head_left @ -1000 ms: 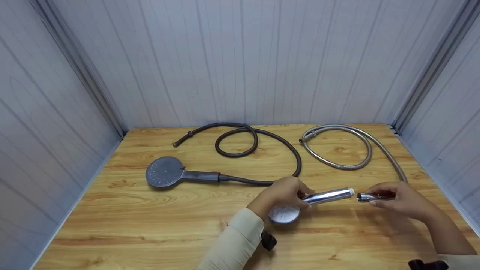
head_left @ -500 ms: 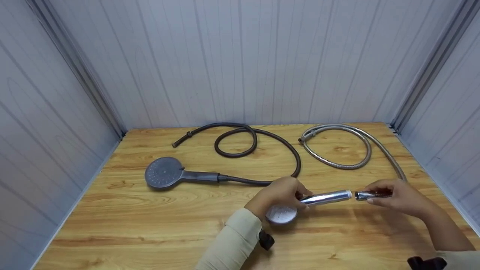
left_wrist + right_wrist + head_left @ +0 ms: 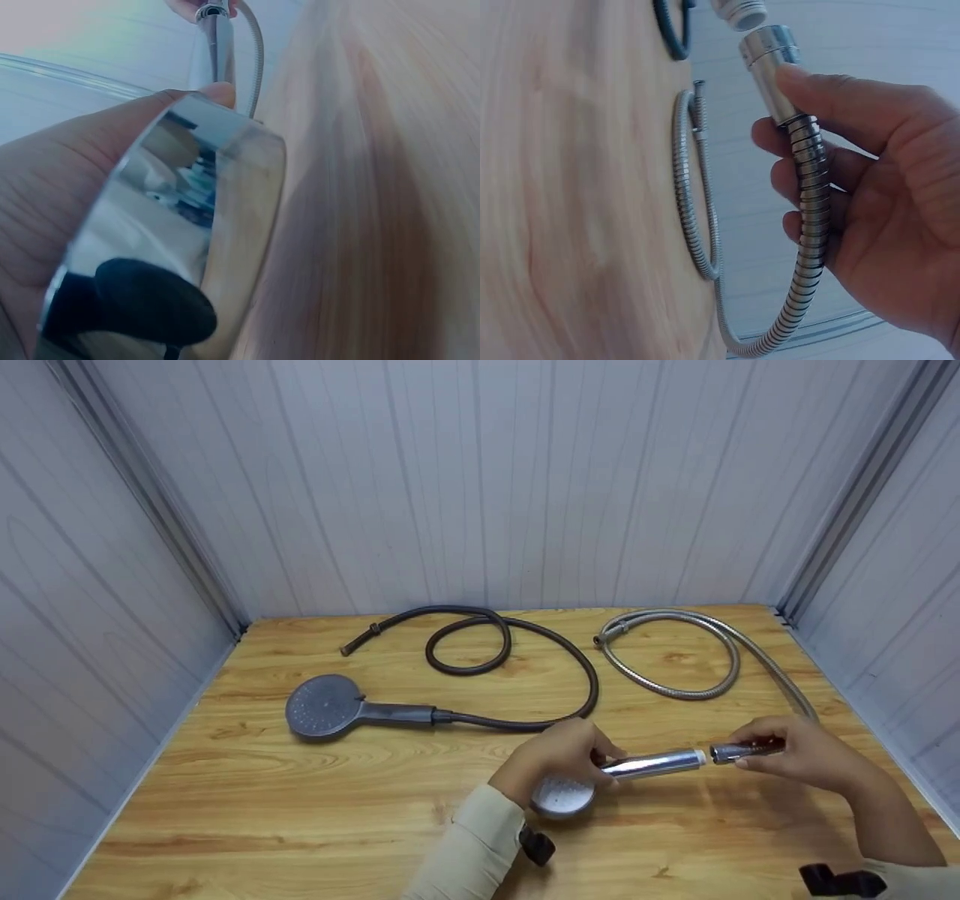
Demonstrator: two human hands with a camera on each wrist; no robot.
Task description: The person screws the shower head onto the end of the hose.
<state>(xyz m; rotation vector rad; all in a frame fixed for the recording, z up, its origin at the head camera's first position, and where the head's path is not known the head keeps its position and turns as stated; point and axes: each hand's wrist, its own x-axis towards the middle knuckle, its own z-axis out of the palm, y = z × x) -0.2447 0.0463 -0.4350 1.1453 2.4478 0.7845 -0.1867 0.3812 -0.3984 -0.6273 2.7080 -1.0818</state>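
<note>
My left hand point(image 3: 559, 754) grips a chrome hand shower point(image 3: 656, 766) by the handle, near its round spray face. The handle points right, and a white threaded end point(image 3: 746, 15) sticks out of it. In my right hand point(image 3: 814, 757), thumb and fingers pinch the chrome connector point(image 3: 772, 81) of a ribbed metal shower hose point(image 3: 808, 232). The connector's mouth faces the white thread across a small gap. From the left wrist, the chrome back of the shower head point(image 3: 180, 210) fills the middle, with the connector beyond the handle.
A dark grey hand shower point(image 3: 324, 706) lies at the left of the wooden table point(image 3: 300, 825), joined to a dark hose point(image 3: 592, 675) that loops behind my left hand. The metal hose's far end point(image 3: 604, 639) lies coiled at back right. Panelled walls point(image 3: 480, 495) enclose three sides.
The gap between the shower handle's white thread and the hose connector has narrowed slightly. The handle's end has dipped a little, so it tilts less. Both hands keep their holds.
</note>
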